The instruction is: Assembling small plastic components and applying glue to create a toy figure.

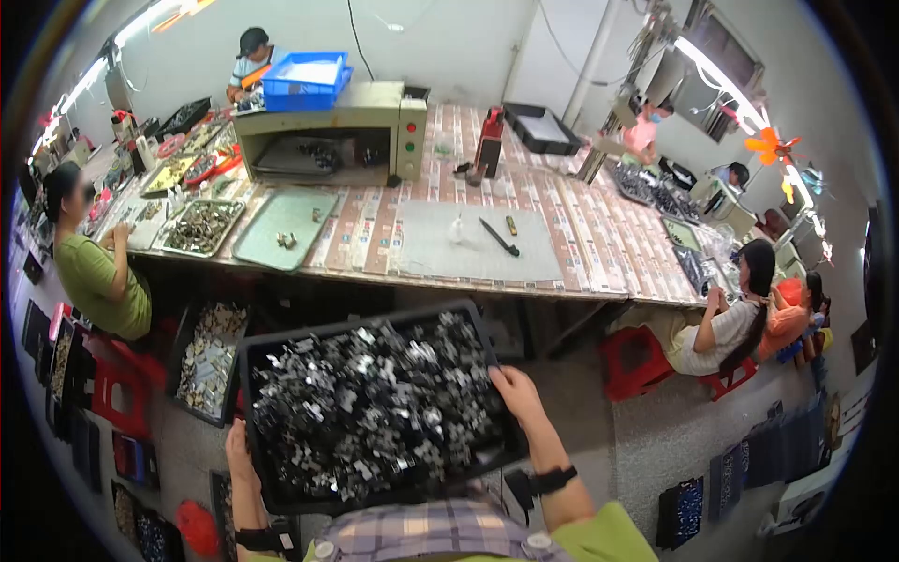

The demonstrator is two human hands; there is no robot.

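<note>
A large black plastic tray is held in front of my body above the floor, tilted a little with its right end farther away. Heaped inside are many small shiny black and silver metal parts, whose exact kind I cannot make out. At the tray's near left side, my left hand is closed on the rim, its fingers mostly hidden behind the wall. My right hand grips the opposite right side, thumb over the rim and the other fingers out of sight underneath.
Ahead is a long worktable with a metal oven-like box, a green tray and a red bottle. Another parts bin stands on the floor at left. Red stools and seated people flank the table.
</note>
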